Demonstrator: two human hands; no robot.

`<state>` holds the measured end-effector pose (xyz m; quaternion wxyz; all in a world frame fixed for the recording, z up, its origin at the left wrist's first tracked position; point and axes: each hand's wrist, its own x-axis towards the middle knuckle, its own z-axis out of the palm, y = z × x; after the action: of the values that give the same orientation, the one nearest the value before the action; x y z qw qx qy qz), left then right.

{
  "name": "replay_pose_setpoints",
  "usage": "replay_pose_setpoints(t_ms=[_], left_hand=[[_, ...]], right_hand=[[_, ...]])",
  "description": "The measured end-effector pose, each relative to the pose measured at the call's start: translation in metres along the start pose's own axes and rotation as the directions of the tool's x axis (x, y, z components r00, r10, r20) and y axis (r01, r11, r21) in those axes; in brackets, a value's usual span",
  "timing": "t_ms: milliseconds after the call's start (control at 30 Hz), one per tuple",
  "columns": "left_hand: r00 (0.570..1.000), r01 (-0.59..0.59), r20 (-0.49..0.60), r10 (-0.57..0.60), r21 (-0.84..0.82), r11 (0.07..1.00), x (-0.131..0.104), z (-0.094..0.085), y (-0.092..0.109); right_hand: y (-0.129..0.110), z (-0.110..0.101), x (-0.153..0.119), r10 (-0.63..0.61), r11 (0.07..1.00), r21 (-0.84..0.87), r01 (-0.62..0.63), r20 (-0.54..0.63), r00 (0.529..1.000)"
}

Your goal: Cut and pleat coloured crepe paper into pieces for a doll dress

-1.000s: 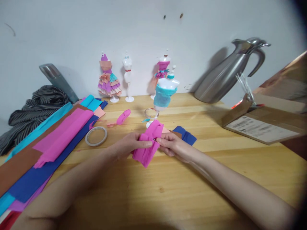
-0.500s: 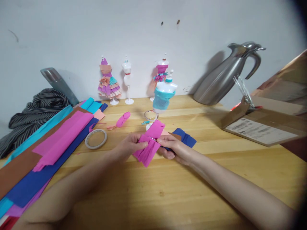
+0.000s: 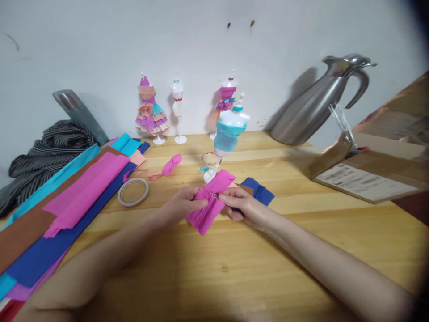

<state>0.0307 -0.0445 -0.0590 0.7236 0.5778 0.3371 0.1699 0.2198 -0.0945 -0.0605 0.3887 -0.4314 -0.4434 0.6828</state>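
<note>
My left hand (image 3: 190, 201) pinches the left edge of a folded piece of pink crepe paper (image 3: 209, 214) above the table. Closed around a pair of scissors, my right hand (image 3: 243, 205) is at the paper's right side. The thin scissor blades (image 3: 212, 194) lie across the paper's middle; the handles are hidden in the fingers. Just beyond the paper stands a small mannequin (image 3: 231, 129) wrapped in turquoise paper. Dark blue paper (image 3: 258, 191) lies on the table behind my right hand, with brown and peach paper beside it.
At left are long strips of coloured crepe paper (image 3: 85, 194) and a tape roll (image 3: 133, 192). A ruffled-dress mannequin (image 3: 150, 109), a bare white one (image 3: 177, 105) and a pink-topped one (image 3: 228, 91) stand by the wall. A steel jug (image 3: 308, 103) and a cardboard box (image 3: 372, 174) are at right.
The scissors remain across the pink paper, whose upper part has shifted slightly to the right. The hands are almost still; the view has moved a little.
</note>
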Motion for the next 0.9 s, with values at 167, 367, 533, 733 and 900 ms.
replay_pose_setpoints(t_ms=[167, 367, 533, 733, 900], left_hand=[[1.0, 0.01, 0.007, -0.009, -0.119, 0.993, -0.003, 0.001, 0.001], [1.0, 0.024, -0.001, -0.024, -0.069, 0.997, -0.001, 0.002, -0.002], [1.0, 0.015, -0.013, -0.016, -0.057, 0.998, -0.001, 0.002, -0.002], [0.998, -0.037, -0.045, 0.035, -0.042, 0.998, -0.001, 0.001, -0.002], [0.997, -0.056, -0.053, 0.055, -0.001, 0.998, 0.002, 0.0, -0.004]], right_hand=[[0.002, -0.003, 0.001, -0.007, 1.0, 0.022, 0.006, 0.045, 0.999], [0.003, -0.004, 0.001, -0.006, 1.0, -0.001, 0.006, 0.046, 0.999], [0.002, -0.006, 0.001, -0.035, 0.995, -0.09, 0.037, 0.028, 0.999], [0.002, -0.01, 0.002, -0.054, 0.976, -0.208, 0.057, 0.019, 0.998], [0.004, -0.012, 0.002, -0.071, 0.976, -0.204, 0.077, 0.04, 0.997]])
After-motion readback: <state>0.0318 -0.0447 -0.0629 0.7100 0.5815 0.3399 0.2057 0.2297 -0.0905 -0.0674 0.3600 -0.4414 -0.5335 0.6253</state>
